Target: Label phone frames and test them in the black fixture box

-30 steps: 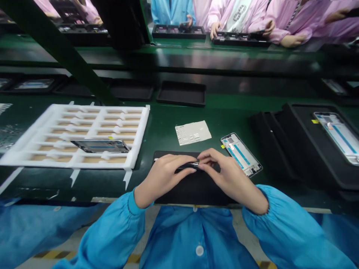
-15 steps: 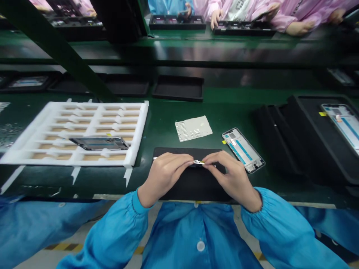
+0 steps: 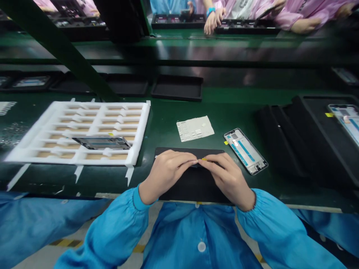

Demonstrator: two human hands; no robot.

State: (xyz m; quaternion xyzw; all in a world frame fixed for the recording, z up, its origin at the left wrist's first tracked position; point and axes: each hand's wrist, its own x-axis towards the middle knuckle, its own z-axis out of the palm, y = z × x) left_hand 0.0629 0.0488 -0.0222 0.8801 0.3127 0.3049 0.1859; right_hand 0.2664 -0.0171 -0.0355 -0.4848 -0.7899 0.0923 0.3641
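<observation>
Over a black mat (image 3: 193, 190), my left hand (image 3: 171, 170) and my right hand (image 3: 228, 173) meet with fingers pinched together. Between them is what looks like a phone frame seen edge-on, mostly hidden by the fingers. A yellow tab (image 3: 204, 159) pokes out by my right fingertips. To the right of the mat, another phone frame (image 3: 246, 151) with blue strips lies flat at a slant. Beyond the mat rests a pale sheet (image 3: 195, 129) with rows of small pieces on it.
A white foam rack (image 3: 143, 127) at left carries one phone frame (image 3: 102, 142), tilted up. Black trays (image 3: 177, 87) line the back. Stacked black trays (image 3: 314, 142) at right hold another phone frame (image 3: 349, 121). A green slanted post (image 3: 64, 52) crosses the upper left. Co-workers' hands (image 3: 213, 22) are across the bench.
My right fingertips have moved left and now touch those of my left hand, covering the bright metallic edge seen between them before. Across the bench, a co-worker's hand with a blue wristband has appeared.
</observation>
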